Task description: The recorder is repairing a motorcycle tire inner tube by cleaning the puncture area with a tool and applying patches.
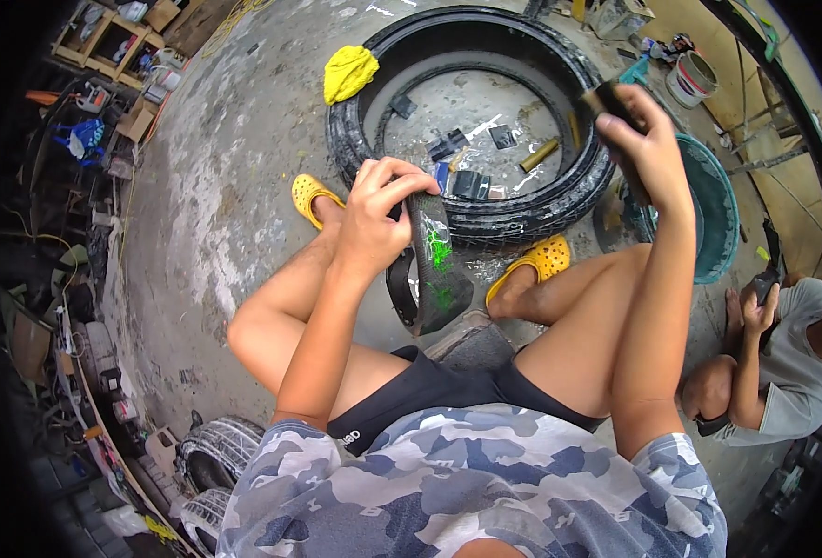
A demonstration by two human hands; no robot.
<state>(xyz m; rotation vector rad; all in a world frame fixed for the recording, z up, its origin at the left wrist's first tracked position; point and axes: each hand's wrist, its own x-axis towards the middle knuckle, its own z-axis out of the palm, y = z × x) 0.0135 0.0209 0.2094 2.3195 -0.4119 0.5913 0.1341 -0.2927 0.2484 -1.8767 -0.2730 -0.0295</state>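
My left hand (pixel 380 209) is closed on a curved dark rubber strip (pixel 441 270) with bright green marks on its face. The strip hangs between my knees, bent round like a loop. Raised over the right rim of a big black tyre (pixel 467 216), my right hand (pixel 651 139) grips a dark, slightly blurred object with a brownish end, whose kind I cannot make out. The tyre lies flat on the floor in front of my feet. Inside its ring are a brass-coloured cylinder (pixel 538 155), a dark flat square (pixel 503 138) and several other small pieces.
A yellow cloth (pixel 349 74) drapes over the tyre's left rim. Right of the tyre stand a teal tub (pixel 716 209) and a white bucket (pixel 692 79). Another person (pixel 783 363) squats at the right with a phone. Tyres (pixel 215 451) and clutter line the left side.
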